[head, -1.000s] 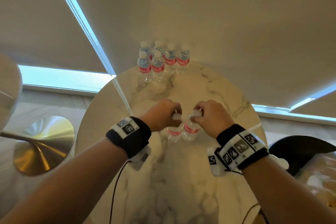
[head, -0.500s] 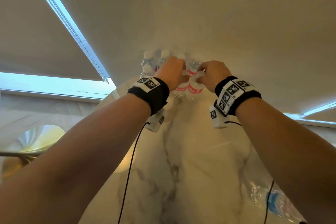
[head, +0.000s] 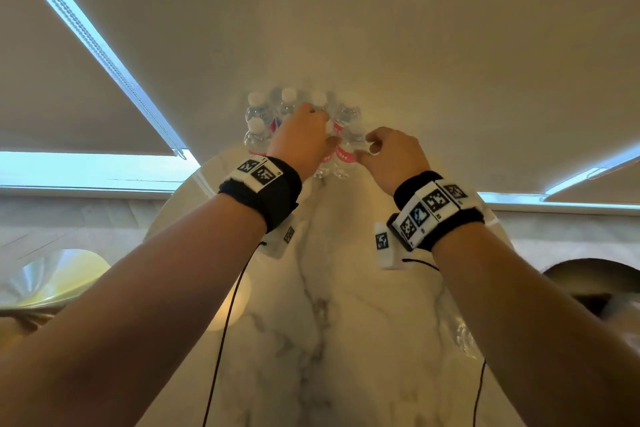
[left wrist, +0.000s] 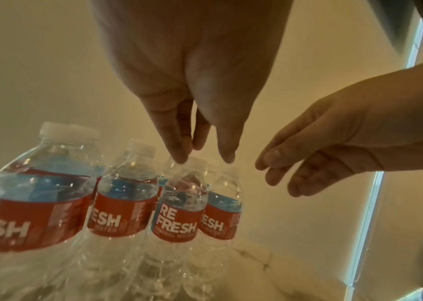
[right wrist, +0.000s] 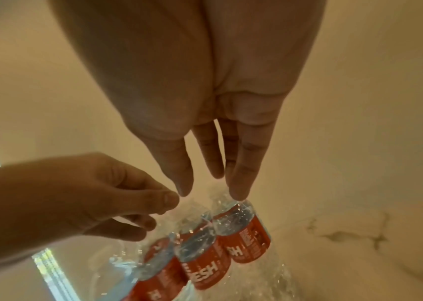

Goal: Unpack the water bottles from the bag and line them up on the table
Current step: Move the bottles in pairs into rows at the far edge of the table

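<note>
Reaching over the marble table [head: 332, 340], both forearms extend toward its far edge, each wearing a black wristband with printed markers.

Left hand [head: 301, 139]: fingers point down, grip narrow, thumb and fingertips [left wrist: 179, 156] at the cap of one bottle [left wrist: 179, 211] labelled "RE FRESH". Whether they pinch the cap or only touch it cannot be told.

Right hand [head: 391, 156]: fingers extended and loosely spread, grip relaxed and holding nothing. In the right wrist view one fingertip [right wrist: 237, 195] meets the top of the right-hand bottle [right wrist: 244, 240].

Water bottles [head: 263, 128]: standing upright in a tight cluster directly beneath and beyond the two grips, at the far side of the table, red-and-blue labels and white caps showing. Two of them stand side by side under the hands, the others just beyond and to the left of the left grip, touching or nearly so.

Beyond the cluster: pale roller blinds [head: 415, 28] with bright strips of daylight at their edges.
</note>
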The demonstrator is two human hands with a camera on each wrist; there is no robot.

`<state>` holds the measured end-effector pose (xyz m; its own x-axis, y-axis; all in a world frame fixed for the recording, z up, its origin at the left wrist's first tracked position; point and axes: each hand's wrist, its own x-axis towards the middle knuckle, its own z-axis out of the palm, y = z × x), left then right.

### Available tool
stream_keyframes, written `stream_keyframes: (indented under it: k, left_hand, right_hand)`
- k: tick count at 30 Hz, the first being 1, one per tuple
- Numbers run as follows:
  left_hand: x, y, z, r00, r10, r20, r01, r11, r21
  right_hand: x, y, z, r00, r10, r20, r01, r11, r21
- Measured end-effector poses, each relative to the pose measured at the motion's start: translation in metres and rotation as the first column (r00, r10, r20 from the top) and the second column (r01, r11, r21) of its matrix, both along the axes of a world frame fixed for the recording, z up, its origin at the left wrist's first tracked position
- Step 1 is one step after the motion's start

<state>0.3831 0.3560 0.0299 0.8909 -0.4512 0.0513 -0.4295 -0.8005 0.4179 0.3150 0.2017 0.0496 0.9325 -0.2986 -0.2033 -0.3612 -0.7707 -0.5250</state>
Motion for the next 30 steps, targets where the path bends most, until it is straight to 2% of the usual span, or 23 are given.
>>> stream_keyframes:
  k: [2, 4, 7, 11, 16, 20, 22, 27, 30]
  left_hand:
    - [-0.026, 0.004, 0.004, 0.995, -0.008, 0.095, 0.021, 0.991, -0.131]
    - [-0.057, 0.003, 0.005, 0.993, -0.020, 0.116, 0.049, 0.968, -0.245]
    - [-0.112, -0.010, 0.001, 0.993, -0.116, -0.017, 0.102, 0.927, -0.361]
    - [-0.185, -0.039, -0.010, 0.955, -0.257, -0.150, 0.193, 0.920, -0.342]
    - [-0.267, -0.087, -0.018, 0.856, -0.409, -0.315, 0.326, 0.901, -0.285]
    - [-0.311, -0.126, -0.022, 0.809, -0.451, -0.378, 0.347, 0.885, -0.311]
    - [-0.324, -0.144, -0.022, 0.812, -0.432, -0.393, 0.336, 0.896, -0.291]
    - [-0.334, -0.175, -0.017, 0.873, -0.315, -0.373, 0.248, 0.944, -0.217]
    - [-0.334, -0.183, -0.017, 0.890, -0.279, -0.360, 0.222, 0.956, -0.192]
  right_hand:
    - [-0.042, 0.004, 0.009, 0.999, -0.048, 0.015, 0.047, 0.997, 0.068]
    - [-0.091, 0.005, 0.014, 0.994, -0.112, 0.007, 0.110, 0.985, 0.134]
    - [-0.170, 0.003, 0.011, 0.987, -0.159, 0.011, 0.155, 0.974, 0.165]
    - [-0.269, -0.010, -0.002, 0.988, -0.157, -0.010, 0.157, 0.982, 0.108]
    - [-0.355, -0.059, -0.016, 0.978, -0.209, -0.027, 0.209, 0.978, 0.004]
    - [-0.383, -0.114, -0.008, 0.971, -0.219, 0.095, 0.231, 0.962, -0.144]
    - [-0.385, -0.140, -0.004, 0.968, -0.204, 0.144, 0.228, 0.959, -0.171]
    - [-0.372, -0.181, -0.014, 0.993, -0.109, -0.038, 0.104, 0.989, -0.105]
    - [-0.364, -0.191, -0.019, 0.997, -0.018, -0.082, 0.010, 0.995, -0.100]
